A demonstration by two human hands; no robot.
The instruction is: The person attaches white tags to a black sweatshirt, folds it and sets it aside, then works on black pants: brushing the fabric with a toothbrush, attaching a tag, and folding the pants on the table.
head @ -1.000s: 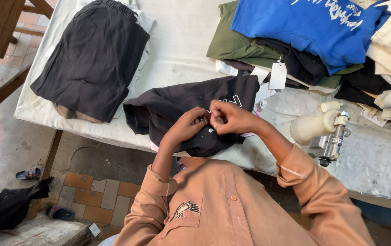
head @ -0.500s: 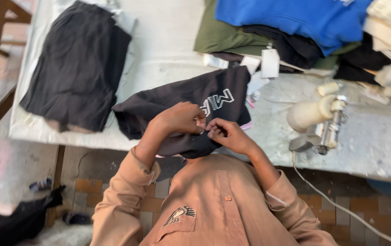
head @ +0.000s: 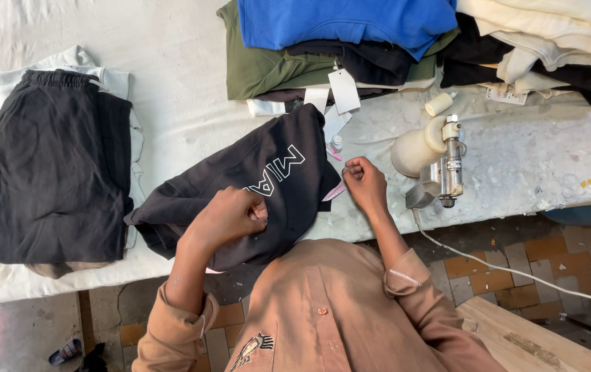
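Note:
A black garment (head: 268,182) with white outlined lettering lies crumpled at the near edge of the white-covered table (head: 171,55). My left hand (head: 230,215) is balled into a fist and grips the garment's cloth near the lettering. My right hand (head: 364,182) is closed just off the garment's right edge, thumb and fingers pinched together. I see nothing between them. A pink strip (head: 335,191) pokes out from under the garment beside that hand.
Folded black trousers (head: 57,165) lie at the left on white cloth. Blue, green, black and cream clothes (head: 350,34) with paper tags are stacked at the back. A cream tool with a metal head (head: 433,155) and a white cord stands to the right. Tiled floor lies below.
My hands were together on the garment. Now my right hand has drawn away to the right and my left stays fisted on the cloth. The view has shifted.

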